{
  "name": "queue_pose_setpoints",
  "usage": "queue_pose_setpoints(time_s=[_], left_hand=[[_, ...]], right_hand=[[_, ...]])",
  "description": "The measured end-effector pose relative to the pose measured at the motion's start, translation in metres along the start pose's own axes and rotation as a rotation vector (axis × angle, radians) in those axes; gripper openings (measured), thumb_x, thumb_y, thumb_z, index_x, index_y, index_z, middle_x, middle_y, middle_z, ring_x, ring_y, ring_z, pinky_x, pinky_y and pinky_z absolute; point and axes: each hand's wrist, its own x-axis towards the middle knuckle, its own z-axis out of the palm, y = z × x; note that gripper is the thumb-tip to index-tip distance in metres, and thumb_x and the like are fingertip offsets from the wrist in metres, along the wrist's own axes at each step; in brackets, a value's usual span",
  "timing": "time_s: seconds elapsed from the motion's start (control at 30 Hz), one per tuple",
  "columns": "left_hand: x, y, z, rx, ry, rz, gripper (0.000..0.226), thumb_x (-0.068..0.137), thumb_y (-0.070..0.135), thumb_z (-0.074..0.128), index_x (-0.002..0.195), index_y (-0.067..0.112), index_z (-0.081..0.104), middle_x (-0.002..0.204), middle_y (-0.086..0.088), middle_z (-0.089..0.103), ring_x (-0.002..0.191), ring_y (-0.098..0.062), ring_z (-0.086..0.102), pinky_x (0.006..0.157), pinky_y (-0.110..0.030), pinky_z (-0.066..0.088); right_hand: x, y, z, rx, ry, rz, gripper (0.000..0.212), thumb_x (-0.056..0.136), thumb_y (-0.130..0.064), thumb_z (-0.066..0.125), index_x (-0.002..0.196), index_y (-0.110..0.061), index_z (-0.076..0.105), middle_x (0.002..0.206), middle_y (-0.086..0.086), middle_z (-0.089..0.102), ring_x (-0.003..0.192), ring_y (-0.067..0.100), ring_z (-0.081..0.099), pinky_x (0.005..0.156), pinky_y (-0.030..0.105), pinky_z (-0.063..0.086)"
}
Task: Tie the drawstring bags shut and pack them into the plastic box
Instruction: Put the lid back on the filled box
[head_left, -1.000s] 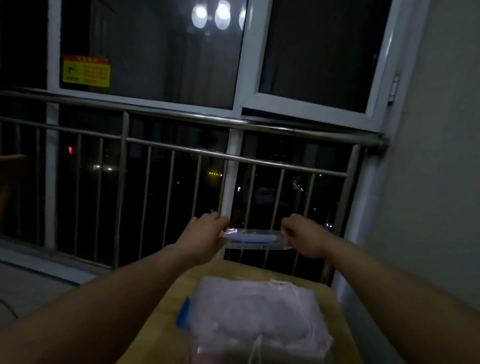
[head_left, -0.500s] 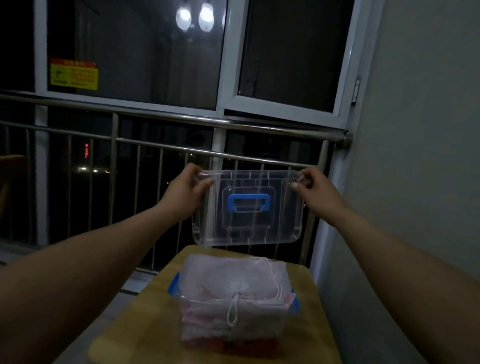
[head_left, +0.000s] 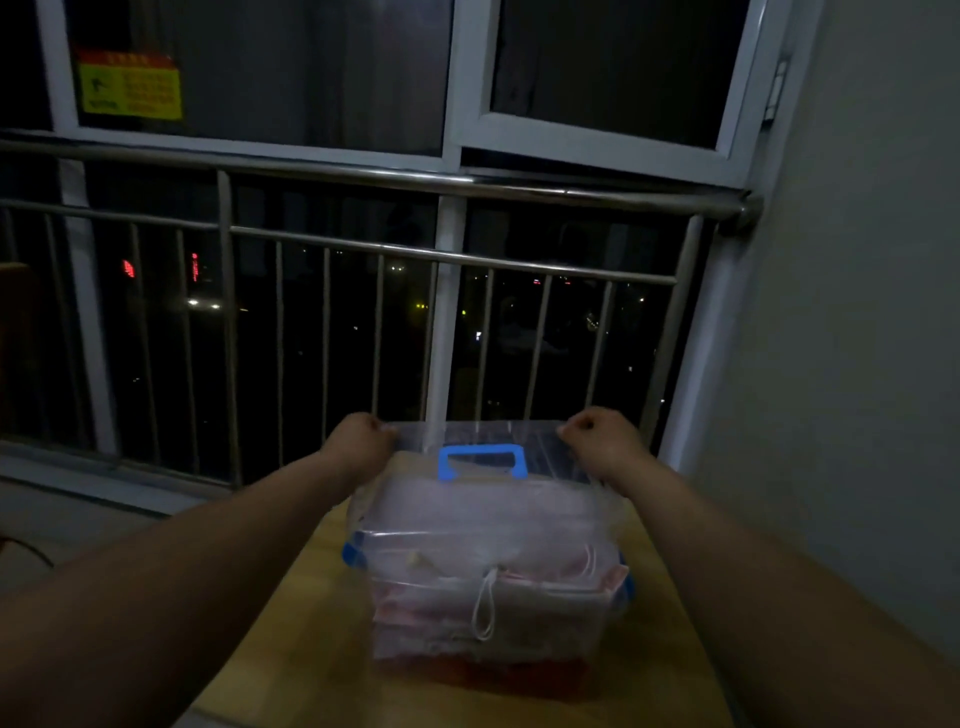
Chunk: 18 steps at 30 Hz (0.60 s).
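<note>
Here, one clear lid (head_left: 545, 447) is gripped at its ends by the left hand (head_left: 358, 441) and right hand (head_left: 602, 441); beneath them, one plastic box (head_left: 356, 555) of stacked drawstring bags (head_left: 519, 551) is set on the surface (head_left: 291, 649).

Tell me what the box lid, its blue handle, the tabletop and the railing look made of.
Clear rectangular box lid: transparent, glossy plastic, likely; what lies behind shows through it.
Blue loop handle: opaque moulded plastic, apparently, uniform colour.
Yellowish flat tabletop: wood or wood-look laminate; dim light hides grain.
Silver tubular railing: polished metal, with bright reflective streaks.
</note>
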Motion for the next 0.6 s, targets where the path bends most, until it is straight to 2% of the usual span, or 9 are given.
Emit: queue_pose_setpoints(time_s=[0.1,0.2,0.33,0.43,0.6], left_hand=[[0.006,-0.013,0.026,0.101,-0.066,-0.030,0.032,0.104,0.028,0.058,0.088,0.003,0.069,0.087,-0.016,0.069,0.076,-0.028,0.064,0.070,-0.034,0.050],[0.007,-0.013,0.042,0.250,-0.094,-0.001,0.031,0.104,0.032,0.057,0.102,0.006,0.073,0.098,-0.014,0.072,0.093,-0.031,0.069,0.078,-0.033,0.053],[0.003,-0.010,0.042,0.353,-0.085,0.000,0.027,0.103,0.033,0.059,0.100,0.008,0.069,0.088,-0.010,0.069,0.082,-0.025,0.067,0.078,-0.038,0.057],[-0.002,-0.009,0.035,0.345,-0.085,-0.010,0.024,0.102,0.031,0.061,0.098,0.009,0.069,0.089,-0.010,0.070,0.082,-0.024,0.068,0.076,-0.038,0.057],[-0.026,-0.019,0.029,0.312,-0.089,0.040,0.026,0.102,0.036,0.059,0.090,0.016,0.070,0.081,-0.004,0.069,0.072,-0.018,0.067,0.059,-0.027,0.045]], right_hand=[[-0.004,0.027,0.004,-0.143,-0.068,0.051,0.019,0.098,-0.036,0.065,0.090,-0.021,0.072,0.091,0.005,0.072,0.083,0.022,0.068,0.064,0.028,0.049],[-0.016,0.049,0.000,-0.273,-0.083,0.082,0.027,0.098,-0.042,0.059,0.088,-0.022,0.076,0.086,0.002,0.072,0.080,0.021,0.067,0.067,0.031,0.054],[-0.029,0.058,0.007,-0.303,-0.096,0.108,0.025,0.098,-0.034,0.058,0.088,-0.022,0.077,0.085,-0.001,0.073,0.077,0.017,0.067,0.061,0.028,0.049],[-0.033,0.054,0.009,-0.304,-0.103,0.108,0.026,0.098,-0.033,0.058,0.088,-0.019,0.077,0.086,0.002,0.073,0.078,0.018,0.067,0.064,0.028,0.050],[-0.049,0.053,0.013,-0.316,-0.074,0.054,0.029,0.105,-0.037,0.051,0.115,-0.019,0.072,0.102,-0.001,0.069,0.081,0.013,0.060,0.066,0.029,0.046]])
